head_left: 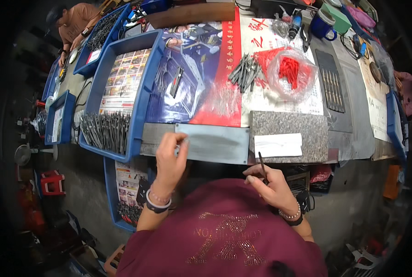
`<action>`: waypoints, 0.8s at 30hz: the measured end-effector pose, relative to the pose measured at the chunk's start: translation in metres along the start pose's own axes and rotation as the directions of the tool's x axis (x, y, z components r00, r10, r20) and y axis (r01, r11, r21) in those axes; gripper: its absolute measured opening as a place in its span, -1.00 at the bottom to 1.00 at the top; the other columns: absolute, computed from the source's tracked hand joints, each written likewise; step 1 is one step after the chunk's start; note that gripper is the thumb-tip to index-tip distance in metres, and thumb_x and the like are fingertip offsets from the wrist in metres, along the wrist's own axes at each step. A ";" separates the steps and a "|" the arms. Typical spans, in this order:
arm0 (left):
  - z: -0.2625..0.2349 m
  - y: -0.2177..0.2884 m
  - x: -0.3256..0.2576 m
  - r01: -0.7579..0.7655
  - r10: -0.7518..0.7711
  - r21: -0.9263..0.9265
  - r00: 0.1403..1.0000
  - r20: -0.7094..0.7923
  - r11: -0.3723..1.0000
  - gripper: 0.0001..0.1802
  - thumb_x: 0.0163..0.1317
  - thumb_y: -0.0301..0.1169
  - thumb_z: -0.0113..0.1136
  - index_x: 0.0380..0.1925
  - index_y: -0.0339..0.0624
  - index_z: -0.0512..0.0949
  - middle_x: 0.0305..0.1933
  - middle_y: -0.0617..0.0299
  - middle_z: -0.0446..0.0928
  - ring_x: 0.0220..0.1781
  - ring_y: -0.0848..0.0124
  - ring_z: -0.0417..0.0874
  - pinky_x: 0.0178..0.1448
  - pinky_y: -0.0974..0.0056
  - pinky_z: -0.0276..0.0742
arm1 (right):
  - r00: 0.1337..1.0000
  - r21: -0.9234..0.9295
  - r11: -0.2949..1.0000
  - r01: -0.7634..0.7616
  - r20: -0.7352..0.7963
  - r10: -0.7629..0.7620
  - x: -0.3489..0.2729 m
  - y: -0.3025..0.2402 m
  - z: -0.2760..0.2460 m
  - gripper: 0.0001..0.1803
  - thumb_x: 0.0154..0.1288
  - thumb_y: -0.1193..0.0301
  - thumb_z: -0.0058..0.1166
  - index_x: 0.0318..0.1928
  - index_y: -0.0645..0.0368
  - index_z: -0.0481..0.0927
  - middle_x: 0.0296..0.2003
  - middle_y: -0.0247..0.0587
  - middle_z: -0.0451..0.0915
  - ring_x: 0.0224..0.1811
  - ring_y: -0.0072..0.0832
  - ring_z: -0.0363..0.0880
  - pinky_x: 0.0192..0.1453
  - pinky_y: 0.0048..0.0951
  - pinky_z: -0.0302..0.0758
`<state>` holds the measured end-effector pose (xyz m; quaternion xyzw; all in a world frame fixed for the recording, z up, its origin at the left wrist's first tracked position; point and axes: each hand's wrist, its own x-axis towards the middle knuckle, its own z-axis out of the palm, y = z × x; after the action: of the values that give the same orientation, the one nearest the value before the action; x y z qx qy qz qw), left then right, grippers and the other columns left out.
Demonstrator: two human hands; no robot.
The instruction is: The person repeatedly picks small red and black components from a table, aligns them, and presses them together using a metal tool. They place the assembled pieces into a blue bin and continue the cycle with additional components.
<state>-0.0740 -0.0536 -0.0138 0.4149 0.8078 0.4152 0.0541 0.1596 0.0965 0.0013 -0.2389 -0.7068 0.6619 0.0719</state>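
My left hand (169,159) hovers at the table's front edge beside a smooth grey metal plate (215,141). Its fingers are curled in toward the thumb; whatever they pinch, if anything, is too small to make out. In my right hand (272,187) a thin dark rod (263,165) points upward between thumb and fingers. Just beyond that hand lies a folded white cloth or paper (279,145) on a speckled stone slab (296,121). Farther off are a heap of slim dark metal pieces (245,72) and a clear bag of small red sleeves (289,71).
On the left, a deep blue tray (136,115) holds many slim metal pieces (105,131). A black-and-red tool (176,82) rests on the poster. A dark panel with needle-like rods (331,83) and a blue mug (322,23) lie right. Another person (77,23) works at far left.
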 end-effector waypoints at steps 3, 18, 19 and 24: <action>-0.011 0.017 -0.016 0.166 -0.110 -0.189 0.956 0.273 0.968 -0.92 0.18 -0.53 0.15 -0.34 -0.33 0.54 -0.36 0.13 0.51 -0.39 0.35 0.52 -0.28 0.38 0.41 | 0.998 -0.027 1.000 -0.001 0.058 0.002 0.002 0.001 0.009 -0.75 0.28 0.41 0.07 -0.11 0.34 0.55 -0.39 -0.09 0.63 -0.38 -0.46 0.63 -0.27 -0.50 0.52; 0.101 0.015 0.178 -0.220 0.225 -0.043 0.955 0.194 0.974 -0.84 0.13 -0.46 0.11 -0.30 -0.27 0.56 -0.34 -0.02 0.56 -0.27 0.10 0.59 -0.17 0.15 0.48 | 0.986 0.095 0.995 -0.013 0.165 -0.003 0.018 -0.013 -0.014 -0.72 0.34 0.39 0.02 -0.05 0.35 0.51 -0.38 -0.17 0.66 -0.34 -0.52 0.64 -0.20 -0.52 0.54; 0.116 0.010 0.194 -0.239 0.232 0.022 0.957 0.174 0.971 -0.84 0.12 -0.46 0.09 -0.32 -0.25 0.57 -0.33 -0.05 0.56 -0.24 0.01 0.58 -0.15 0.09 0.48 | 0.988 0.055 0.998 -0.028 0.150 0.019 0.018 -0.010 -0.016 -0.71 0.34 0.38 0.01 -0.04 0.32 0.52 -0.38 -0.17 0.66 -0.35 -0.52 0.64 -0.22 -0.53 0.54; 0.140 -0.005 0.222 0.010 -0.013 0.011 0.946 0.324 1.000 -0.84 0.05 -0.41 0.14 -0.44 -0.25 0.62 -0.46 -0.04 0.58 -0.40 0.12 0.63 -0.28 0.12 0.50 | 0.994 0.116 0.992 0.047 0.097 -0.058 0.022 0.002 -0.031 -0.71 0.38 0.31 -0.06 -0.09 0.30 0.52 -0.38 -0.15 0.64 -0.31 -0.46 0.63 -0.15 -0.45 0.51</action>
<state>-0.1616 0.1913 -0.0512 0.4730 0.7923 0.3374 0.1862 0.1538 0.1343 -0.0019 -0.1823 -0.6768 0.7101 0.0672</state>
